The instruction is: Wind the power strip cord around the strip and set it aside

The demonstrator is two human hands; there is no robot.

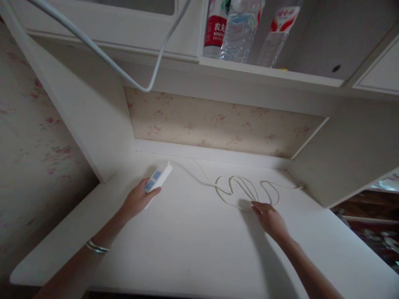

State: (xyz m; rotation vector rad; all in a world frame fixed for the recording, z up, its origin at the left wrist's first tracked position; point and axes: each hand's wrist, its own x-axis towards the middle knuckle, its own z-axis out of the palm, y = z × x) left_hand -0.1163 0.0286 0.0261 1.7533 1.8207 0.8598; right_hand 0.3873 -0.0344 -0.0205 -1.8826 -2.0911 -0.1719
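Observation:
My left hand (140,197) grips a white power strip (162,177) with blue socket faces, tilted just above the white desktop. From the strip's far end a thin white cord (204,169) runs right across the desk into loose loops. At the near side of those loops is my right hand (268,216), its fingers pinched together on the cord. The exact contact under the fingertips is partly hidden. Farther right, the cord curves on to the desk's back right corner.
The white desk (193,249) sits between side panels, with floral wallpaper behind. Overhead, a shelf (268,71) holds several plastic bottles (240,31). A thick pale cable (124,74) hangs in front of the upper cabinet at left.

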